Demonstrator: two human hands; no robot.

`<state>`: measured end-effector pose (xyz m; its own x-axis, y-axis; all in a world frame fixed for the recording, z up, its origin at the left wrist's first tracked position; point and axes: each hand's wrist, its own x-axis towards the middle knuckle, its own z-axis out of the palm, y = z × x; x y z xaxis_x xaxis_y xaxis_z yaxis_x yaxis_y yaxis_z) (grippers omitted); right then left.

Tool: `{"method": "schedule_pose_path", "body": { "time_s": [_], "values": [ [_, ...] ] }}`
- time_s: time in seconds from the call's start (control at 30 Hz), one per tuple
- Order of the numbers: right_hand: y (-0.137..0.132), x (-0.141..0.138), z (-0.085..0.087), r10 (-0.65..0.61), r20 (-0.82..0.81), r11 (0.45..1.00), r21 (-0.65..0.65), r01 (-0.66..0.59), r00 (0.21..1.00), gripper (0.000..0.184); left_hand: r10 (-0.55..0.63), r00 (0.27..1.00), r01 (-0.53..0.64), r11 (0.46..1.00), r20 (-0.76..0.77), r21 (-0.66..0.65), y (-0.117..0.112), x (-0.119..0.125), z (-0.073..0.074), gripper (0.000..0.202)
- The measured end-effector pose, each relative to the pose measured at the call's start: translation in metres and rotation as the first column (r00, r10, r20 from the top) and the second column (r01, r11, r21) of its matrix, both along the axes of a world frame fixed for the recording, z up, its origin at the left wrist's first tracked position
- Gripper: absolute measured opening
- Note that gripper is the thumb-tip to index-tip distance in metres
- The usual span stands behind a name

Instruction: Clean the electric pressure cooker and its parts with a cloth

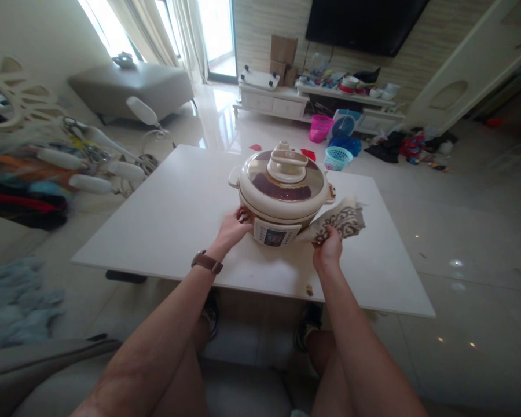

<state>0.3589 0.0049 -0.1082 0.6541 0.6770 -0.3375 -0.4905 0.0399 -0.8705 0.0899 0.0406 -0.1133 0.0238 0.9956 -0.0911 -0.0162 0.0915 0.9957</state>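
A cream electric cooker [282, 200] with a glass lid and a front control panel stands on a low white table [178, 226]. My left hand [233, 230] presses against the cooker's lower left side, fingers curled onto its wall. A patterned brown and white cloth [341, 220] lies against the cooker's right side, and my right hand [327, 248] grips its near end. A brown watch is on my left wrist.
A cluttered rack with white handles and scissors [91, 165] stands left of the table. Beyond are a grey ottoman [130, 87], a white TV console [312, 101], pink and blue baskets [336, 156] and scattered items on the glossy floor. My knees are under the near edge.
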Motion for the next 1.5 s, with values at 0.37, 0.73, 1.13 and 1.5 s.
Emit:
{"method": "schedule_pose_path", "body": {
  "time_s": [0.37, 0.73, 1.13, 1.5],
  "values": [
    [0.015, -0.027, -0.017, 0.047, 0.244, 0.990, -0.143, -0.012, 0.969, 0.022, -0.071, 0.997, 0.071, 0.997, -0.005, 0.043, -0.006, -0.001, 0.009, 0.091],
    [0.009, -0.033, -0.020, 0.041, 0.220, 0.986, -0.168, -0.003, 0.975, 0.017, -0.058, 0.998, 0.060, 0.995, -0.028, 0.078, -0.005, 0.001, 0.002, 0.091],
    [0.009, -0.036, -0.021, 0.033, 0.245, 0.987, -0.162, 0.007, 0.969, 0.013, -0.047, 0.989, 0.063, 0.991, -0.141, 0.117, -0.005, -0.001, -0.002, 0.093],
    [0.006, -0.043, -0.015, 0.026, 0.237, 0.988, -0.153, 0.011, 0.971, 0.017, -0.007, 0.983, 0.030, 0.992, -0.183, 0.124, -0.004, -0.002, -0.006, 0.101]
  ]
}}
